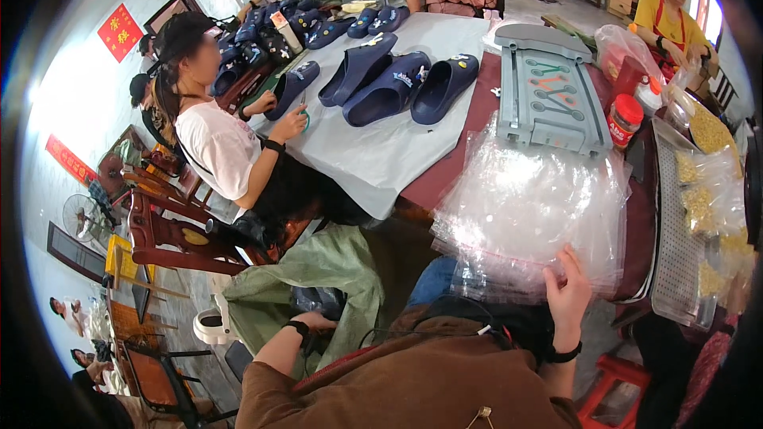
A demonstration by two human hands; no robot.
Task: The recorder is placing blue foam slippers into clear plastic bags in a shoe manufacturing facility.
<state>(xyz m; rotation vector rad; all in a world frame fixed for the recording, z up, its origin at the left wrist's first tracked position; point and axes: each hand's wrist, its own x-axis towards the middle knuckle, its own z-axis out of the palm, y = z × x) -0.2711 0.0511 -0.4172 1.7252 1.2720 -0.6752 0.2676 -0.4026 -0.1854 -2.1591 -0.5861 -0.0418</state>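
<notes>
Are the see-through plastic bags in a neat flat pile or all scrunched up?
Flat, in a loose pile. The clear plastic bags lie spread in sheets over the table's edge, with the right hand resting on their near edge.

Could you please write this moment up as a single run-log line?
right hand: open on stack of clear plastic bags | left hand: low, on green sack | navy foam clogs: on table, untouched

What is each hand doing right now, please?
Left hand: reaching into the dark bag opening; grip cannot be told.
Right hand: open, on the clear plastic bags stack.
</notes>
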